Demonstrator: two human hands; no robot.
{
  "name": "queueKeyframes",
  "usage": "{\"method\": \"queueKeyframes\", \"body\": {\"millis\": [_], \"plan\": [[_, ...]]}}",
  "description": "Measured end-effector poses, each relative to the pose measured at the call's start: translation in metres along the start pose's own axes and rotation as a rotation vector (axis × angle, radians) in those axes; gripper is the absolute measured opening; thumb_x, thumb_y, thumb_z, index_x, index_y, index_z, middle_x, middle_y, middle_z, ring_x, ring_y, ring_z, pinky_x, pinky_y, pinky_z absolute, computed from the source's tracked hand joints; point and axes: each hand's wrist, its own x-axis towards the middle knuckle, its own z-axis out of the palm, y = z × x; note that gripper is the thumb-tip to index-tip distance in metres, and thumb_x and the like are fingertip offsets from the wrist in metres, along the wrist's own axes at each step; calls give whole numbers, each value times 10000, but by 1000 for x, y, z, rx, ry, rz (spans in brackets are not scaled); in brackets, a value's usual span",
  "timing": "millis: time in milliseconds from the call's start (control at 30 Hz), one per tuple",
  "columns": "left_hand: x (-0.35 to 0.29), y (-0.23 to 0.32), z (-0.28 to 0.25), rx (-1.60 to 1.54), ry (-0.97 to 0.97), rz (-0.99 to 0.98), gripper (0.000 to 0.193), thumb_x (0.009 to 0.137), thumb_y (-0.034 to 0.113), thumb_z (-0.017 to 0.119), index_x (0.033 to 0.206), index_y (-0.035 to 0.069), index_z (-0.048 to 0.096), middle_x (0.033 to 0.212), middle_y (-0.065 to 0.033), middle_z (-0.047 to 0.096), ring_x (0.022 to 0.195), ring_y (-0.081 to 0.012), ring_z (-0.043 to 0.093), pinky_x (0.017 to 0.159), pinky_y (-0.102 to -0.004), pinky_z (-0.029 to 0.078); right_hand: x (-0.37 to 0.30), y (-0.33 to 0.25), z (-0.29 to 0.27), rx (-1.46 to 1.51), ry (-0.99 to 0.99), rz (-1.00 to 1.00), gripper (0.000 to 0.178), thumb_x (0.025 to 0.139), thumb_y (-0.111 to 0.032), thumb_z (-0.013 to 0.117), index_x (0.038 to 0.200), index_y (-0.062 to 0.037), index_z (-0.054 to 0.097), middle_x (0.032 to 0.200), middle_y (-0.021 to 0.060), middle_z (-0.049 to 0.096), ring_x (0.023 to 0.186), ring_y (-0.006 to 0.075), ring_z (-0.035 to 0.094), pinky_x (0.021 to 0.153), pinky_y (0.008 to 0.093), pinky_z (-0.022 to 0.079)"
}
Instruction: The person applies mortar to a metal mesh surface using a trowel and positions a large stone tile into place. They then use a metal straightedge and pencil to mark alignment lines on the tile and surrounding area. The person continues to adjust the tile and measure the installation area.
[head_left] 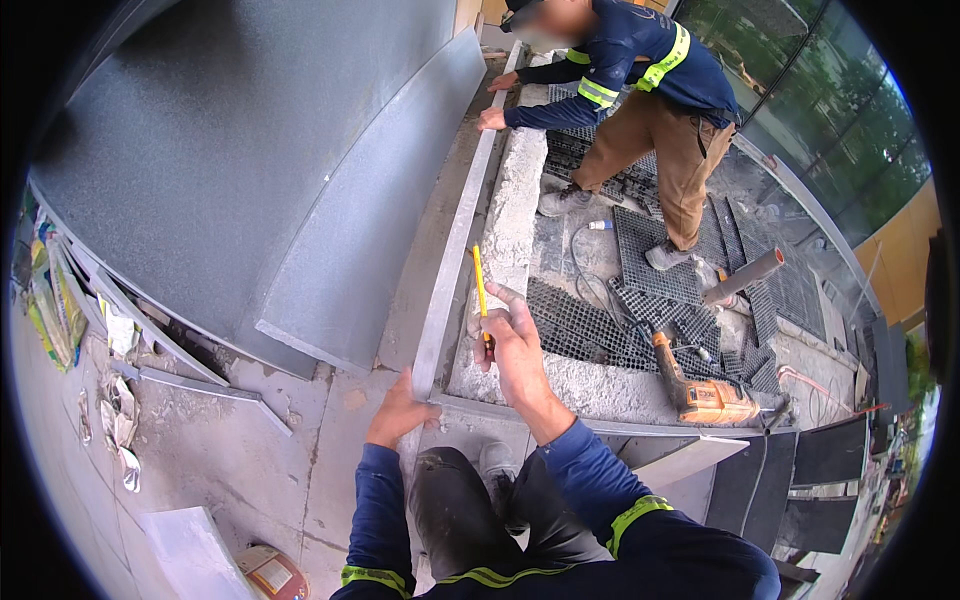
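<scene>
A long, narrow grey stone strip [456,240] stands along the outer side of a rough concrete curb [513,215]. At the strip's near end my left hand [398,412] is closed around its corner, thumb on the near face. My right hand [518,355] is held up above the curb, just right of the strip, with a yellow pencil [480,275] pinched in its fingers, one end pointing up and away. Toward the far end, a co-worker [640,90] bends over the curb with both hands on the strip's top edge.
Large grey slabs [375,190] lean at the left. Inside the curb lie black plastic grid mats [660,255], an orange hammer drill [705,390], a cable and an upright pipe [745,275]. Offcuts [215,395] and crumpled bags [55,300] lie at left; a reddish bucket [272,572] is at lower left.
</scene>
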Motion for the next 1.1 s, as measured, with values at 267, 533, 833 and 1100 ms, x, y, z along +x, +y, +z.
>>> {"method": "queueKeyframes", "body": {"millis": [267,533,833,1100], "plan": [[-12,-7,3,-130,4,-213,761,658,-28,737,1364,1,456,909,-96,656,724,-192,653,583,-332,530,-7,-11,26,-50,15,247,499,971,-67,510,1463,-20,445,927,106,645,589,146,567,496,288,451],[-19,29,9,-48,130,-428,769,640,150,745,1349,-28,506,1053,-182,698,992,-277,678,840,-389,543,-60,-80,-8,-274,87,335,406,992,-79,506,1397,-79,539,919,92,647,636,133,607,516,276,480],[-38,-8,7,-220,213,-318,304,1018,163,503,1270,59,637,968,-114,669,928,-218,618,816,-372,497,-93,-110,-66,-401,97,517,393,990,-84,482,1376,-46,545,867,108,642,549,130,576,447,278,470],[-26,-10,21,40,209,-183,437,1049,360,504,1325,36,600,1312,-243,630,1276,-407,591,1064,-428,462,-95,-125,-56,-580,83,517,404,977,-82,502,1372,-16,555,849,94,642,586,135,606,482,284,496]]}}
